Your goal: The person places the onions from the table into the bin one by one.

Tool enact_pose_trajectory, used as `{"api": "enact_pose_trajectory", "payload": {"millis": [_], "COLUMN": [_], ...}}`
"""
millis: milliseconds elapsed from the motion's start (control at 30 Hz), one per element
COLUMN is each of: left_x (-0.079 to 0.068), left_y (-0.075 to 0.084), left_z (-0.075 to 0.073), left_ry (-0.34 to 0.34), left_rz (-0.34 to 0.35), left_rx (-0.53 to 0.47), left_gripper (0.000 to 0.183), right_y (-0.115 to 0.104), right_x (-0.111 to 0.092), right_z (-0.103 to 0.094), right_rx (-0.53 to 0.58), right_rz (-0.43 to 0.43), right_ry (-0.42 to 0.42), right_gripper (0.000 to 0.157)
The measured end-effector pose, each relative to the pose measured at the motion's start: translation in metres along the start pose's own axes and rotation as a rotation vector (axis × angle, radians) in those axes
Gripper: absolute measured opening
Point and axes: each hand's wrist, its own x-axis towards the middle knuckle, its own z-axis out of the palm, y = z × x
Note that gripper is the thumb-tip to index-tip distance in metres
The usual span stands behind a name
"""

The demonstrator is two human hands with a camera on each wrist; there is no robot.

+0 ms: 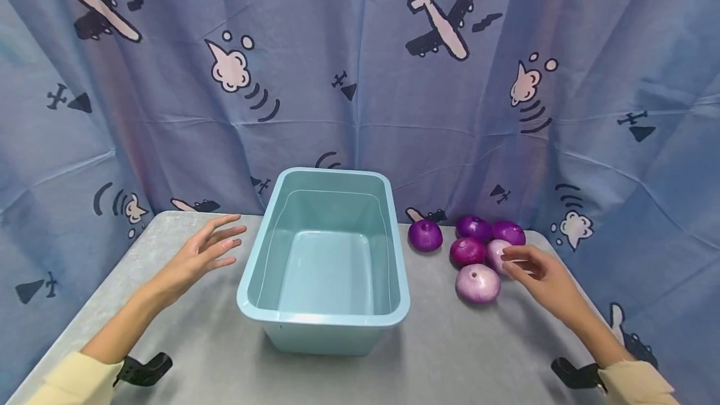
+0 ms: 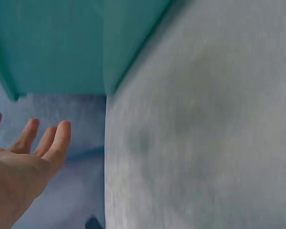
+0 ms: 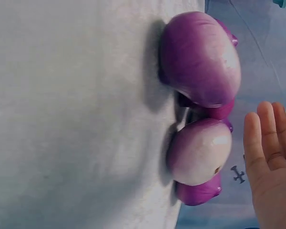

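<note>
A pale blue-green plastic tub (image 1: pixel 324 317) stands upright on a light grey table (image 1: pixel 444 355), its mouth facing up and its smooth bottom in view. To the right of the tub lie six purple onions. One deep purple onion (image 1: pixel 425 235) sits by itself, just beside the tub's far right side. The other five form a cluster farther right of the tub: two dark purple onions (image 1: pixel 474 229) at the back, a reddish-purple onion (image 1: pixel 468 252) in front of them, a paler onion (image 1: pixel 498 254) beside it, partly hidden by fingers, and a large pale onion (image 1: pixel 478 284) closest to the near side.

A person's left hand (image 1: pixel 205 250) is to the left of the tub, raised above the table and apart from the tub. Its fingers are spread and loosely extended toward the tub, holding nothing. The right hand (image 1: pixel 537 274) is well to the tub's right, at the outer edge of the onion cluster. Its fingers are relaxed and grip nothing; the right wrist view shows a gap between them and the onions.

Both arms have pale yellow sleeves (image 1: pixel 79 380) and black wristbands (image 1: pixel 147 370). Behind the tub hangs a blue curtain (image 1: pixel 304 36) printed with cartoon airplanes and clouds.
</note>
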Motion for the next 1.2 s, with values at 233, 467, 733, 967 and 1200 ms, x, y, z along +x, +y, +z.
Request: {"api": "enact_pose_trajectory", "payload": {"millis": [233,467,733,967,1200], "left_x": [0.003,0.009,0.013,0.014,0.015], "left_y": [0.008,0.010,0.010,0.011,0.012], "left_z": [0.027,0.037,0.039,0.040,0.040], "left_ry": [-0.038,-0.057,-0.061,-0.065,-0.072], "left_rz": [0.041,0.059,0.069,0.057,0.050], "left_rx": [-0.010,0.009,0.034,0.039,0.037], "left_gripper": [0.063,0.068,0.068,0.069,0.069], "right_y": [0.006,0.012,0.016,0.009,0.007], "right_x": [-0.016,-0.024,-0.030,-0.030,-0.029], "right_z": [0.006,0.020,0.027,0.036,0.050], "right_rx": [0.051,0.134,0.170,0.153,0.154], "right_rz": [0.031,0.032,0.071,0.130,0.200], "right_ry": [0.035,0.055,0.050,0.056,0.087], "right_gripper": [0.034,0.041,0.059,0.067,0.075]}}
